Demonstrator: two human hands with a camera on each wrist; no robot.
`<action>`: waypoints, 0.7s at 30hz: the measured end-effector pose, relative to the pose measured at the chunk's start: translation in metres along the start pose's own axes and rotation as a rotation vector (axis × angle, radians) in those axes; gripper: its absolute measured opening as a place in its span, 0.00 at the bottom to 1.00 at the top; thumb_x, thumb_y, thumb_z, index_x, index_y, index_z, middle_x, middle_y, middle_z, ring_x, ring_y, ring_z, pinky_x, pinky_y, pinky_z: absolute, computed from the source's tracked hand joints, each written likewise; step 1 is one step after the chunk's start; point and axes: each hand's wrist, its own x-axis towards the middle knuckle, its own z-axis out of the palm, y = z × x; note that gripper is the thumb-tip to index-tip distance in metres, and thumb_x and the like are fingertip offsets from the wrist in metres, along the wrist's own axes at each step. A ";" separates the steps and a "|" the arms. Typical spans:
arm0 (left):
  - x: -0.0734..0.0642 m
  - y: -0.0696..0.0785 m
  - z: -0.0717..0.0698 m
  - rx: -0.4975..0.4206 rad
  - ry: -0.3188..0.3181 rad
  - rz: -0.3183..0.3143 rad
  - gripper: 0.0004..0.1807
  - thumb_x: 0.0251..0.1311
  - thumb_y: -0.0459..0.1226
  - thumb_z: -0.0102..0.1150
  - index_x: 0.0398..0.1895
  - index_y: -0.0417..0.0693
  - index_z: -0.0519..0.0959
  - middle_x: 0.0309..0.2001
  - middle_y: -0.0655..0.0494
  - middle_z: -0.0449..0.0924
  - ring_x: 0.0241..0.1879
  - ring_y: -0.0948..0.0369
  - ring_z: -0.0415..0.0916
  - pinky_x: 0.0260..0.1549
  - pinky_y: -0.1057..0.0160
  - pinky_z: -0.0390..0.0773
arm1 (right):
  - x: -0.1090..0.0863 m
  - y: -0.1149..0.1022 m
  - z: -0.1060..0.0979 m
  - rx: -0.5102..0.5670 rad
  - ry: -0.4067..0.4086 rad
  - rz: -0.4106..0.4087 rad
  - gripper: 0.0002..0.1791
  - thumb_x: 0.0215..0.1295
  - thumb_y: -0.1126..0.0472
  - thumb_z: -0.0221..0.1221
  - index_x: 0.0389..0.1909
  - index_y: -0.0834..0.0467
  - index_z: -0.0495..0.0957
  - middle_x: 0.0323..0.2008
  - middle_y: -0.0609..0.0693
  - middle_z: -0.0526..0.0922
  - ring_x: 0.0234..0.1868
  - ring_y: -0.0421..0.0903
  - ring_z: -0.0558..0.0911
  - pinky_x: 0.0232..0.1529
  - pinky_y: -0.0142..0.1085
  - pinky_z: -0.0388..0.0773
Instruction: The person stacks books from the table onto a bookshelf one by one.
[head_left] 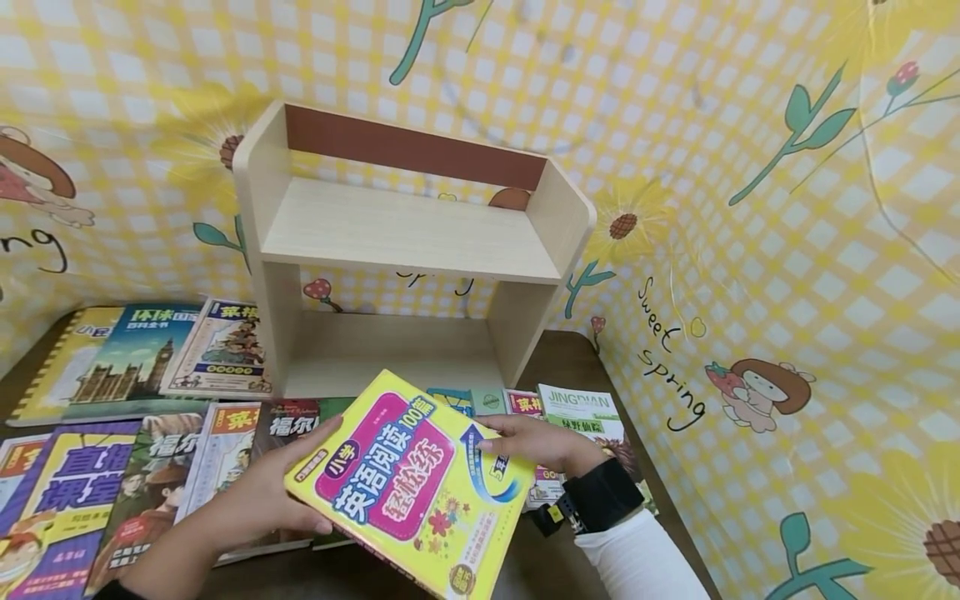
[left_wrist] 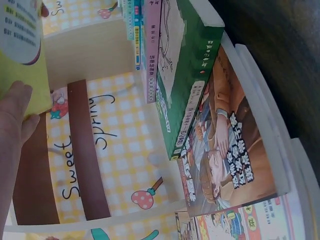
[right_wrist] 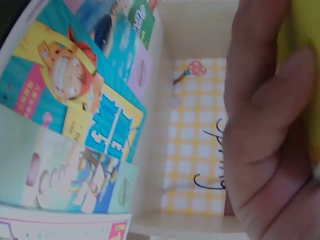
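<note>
A yellow book [head_left: 420, 492] with a pink title panel and Chinese lettering is held up, tilted, in front of the shelf. My left hand [head_left: 281, 487] grips its left edge, with some fingers hidden behind the book. On the opposite edge my right hand [head_left: 543, 442] pinches it, thumb over the front cover. In the left wrist view, fingers lie against the yellow book [left_wrist: 25, 85] at the left border. The right wrist view has my right hand [right_wrist: 265, 140] large and close, with a strip of the yellow book [right_wrist: 305, 30] beside it.
A pale wooden two-tier bookshelf [head_left: 412, 237] stands behind the book. Several books and magazines, among them a London-cover encyclopedia [head_left: 131, 354] and a purple book [head_left: 78, 492], lie on the dark table at left. More, including a JINGDIAN book [head_left: 581, 408], lie at right. Yellow checked cloth surrounds the table.
</note>
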 end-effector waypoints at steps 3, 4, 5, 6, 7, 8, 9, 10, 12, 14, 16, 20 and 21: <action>-0.002 0.002 0.001 -0.018 0.032 0.006 0.58 0.51 0.26 0.68 0.76 0.40 0.35 0.53 0.39 0.72 0.41 0.53 0.82 0.38 0.52 0.83 | -0.003 -0.003 -0.001 0.015 0.070 -0.012 0.27 0.75 0.56 0.49 0.72 0.55 0.61 0.41 0.55 0.83 0.37 0.47 0.86 0.43 0.41 0.83; -0.002 0.002 0.002 -0.001 0.058 0.005 0.58 0.51 0.26 0.69 0.76 0.40 0.36 0.53 0.39 0.71 0.40 0.54 0.82 0.37 0.53 0.84 | -0.004 -0.003 -0.001 0.028 0.109 -0.028 0.27 0.75 0.56 0.49 0.72 0.56 0.61 0.41 0.55 0.83 0.37 0.46 0.86 0.42 0.40 0.83; -0.003 0.003 0.002 0.013 0.086 0.006 0.59 0.51 0.27 0.69 0.76 0.41 0.36 0.54 0.37 0.70 0.40 0.55 0.82 0.37 0.54 0.84 | -0.004 -0.004 -0.001 0.049 0.163 -0.042 0.27 0.75 0.55 0.49 0.71 0.58 0.61 0.41 0.54 0.83 0.36 0.46 0.86 0.40 0.39 0.83; -0.003 0.004 0.003 0.026 0.114 0.005 0.59 0.51 0.27 0.69 0.77 0.42 0.36 0.56 0.34 0.68 0.40 0.55 0.82 0.37 0.54 0.84 | -0.005 -0.005 0.000 0.075 0.219 -0.056 0.27 0.75 0.56 0.49 0.71 0.60 0.61 0.41 0.54 0.83 0.36 0.45 0.86 0.38 0.37 0.83; -0.004 0.006 0.004 0.034 0.143 -0.001 0.59 0.51 0.27 0.69 0.77 0.43 0.37 0.58 0.32 0.66 0.40 0.56 0.82 0.37 0.55 0.84 | -0.005 -0.005 0.000 0.106 0.277 -0.072 0.27 0.75 0.56 0.49 0.71 0.61 0.61 0.40 0.54 0.83 0.35 0.45 0.86 0.34 0.35 0.83; -0.004 0.007 0.005 0.041 0.171 -0.006 0.59 0.51 0.27 0.69 0.77 0.45 0.37 0.60 0.30 0.64 0.40 0.56 0.82 0.36 0.56 0.84 | -0.006 -0.006 0.001 0.137 0.329 -0.088 0.27 0.75 0.56 0.48 0.70 0.62 0.60 0.40 0.53 0.83 0.33 0.44 0.85 0.31 0.32 0.82; -0.005 0.009 0.007 0.046 0.197 -0.009 0.59 0.51 0.27 0.69 0.77 0.46 0.37 0.61 0.28 0.61 0.40 0.56 0.82 0.36 0.56 0.84 | -0.006 -0.007 0.003 0.169 0.376 -0.107 0.27 0.75 0.57 0.48 0.70 0.63 0.60 0.39 0.53 0.83 0.33 0.43 0.85 0.28 0.31 0.80; -0.005 0.010 0.008 0.046 0.221 -0.013 0.59 0.51 0.27 0.69 0.78 0.48 0.38 0.62 0.27 0.60 0.41 0.56 0.82 0.36 0.56 0.84 | -0.007 -0.008 0.004 0.199 0.415 -0.127 0.27 0.75 0.57 0.47 0.71 0.63 0.58 0.39 0.52 0.83 0.32 0.42 0.85 0.26 0.29 0.78; -0.005 0.013 0.011 0.047 0.268 -0.023 0.60 0.50 0.26 0.69 0.78 0.52 0.38 0.63 0.28 0.59 0.41 0.56 0.82 0.36 0.56 0.84 | -0.007 -0.011 0.008 0.263 0.478 -0.156 0.29 0.75 0.58 0.46 0.73 0.62 0.53 0.40 0.50 0.83 0.32 0.41 0.85 0.26 0.29 0.77; -0.005 0.017 0.015 0.075 0.321 -0.033 0.60 0.49 0.27 0.71 0.78 0.56 0.39 0.63 0.30 0.60 0.40 0.57 0.82 0.35 0.57 0.84 | -0.008 -0.015 0.014 0.329 0.523 -0.196 0.33 0.75 0.59 0.46 0.75 0.59 0.45 0.40 0.49 0.83 0.34 0.41 0.85 0.30 0.29 0.79; -0.005 0.020 0.018 0.112 0.376 -0.041 0.61 0.48 0.28 0.72 0.78 0.60 0.40 0.61 0.32 0.62 0.38 0.58 0.81 0.34 0.58 0.84 | -0.008 -0.019 0.022 0.381 0.559 -0.243 0.37 0.76 0.60 0.46 0.76 0.56 0.38 0.43 0.50 0.83 0.36 0.41 0.85 0.36 0.31 0.81; -0.004 0.028 0.023 0.184 0.462 -0.001 0.61 0.49 0.29 0.72 0.78 0.63 0.40 0.60 0.34 0.63 0.37 0.63 0.80 0.31 0.60 0.84 | -0.011 -0.030 0.041 0.414 0.609 -0.345 0.38 0.76 0.61 0.44 0.77 0.52 0.32 0.59 0.58 0.73 0.45 0.43 0.83 0.41 0.31 0.81; -0.004 0.029 0.025 0.195 0.479 0.022 0.61 0.49 0.28 0.71 0.78 0.63 0.40 0.60 0.34 0.63 0.38 0.64 0.80 0.31 0.60 0.84 | -0.011 -0.032 0.045 0.405 0.609 -0.370 0.38 0.76 0.62 0.43 0.77 0.53 0.30 0.66 0.60 0.67 0.51 0.44 0.81 0.43 0.30 0.80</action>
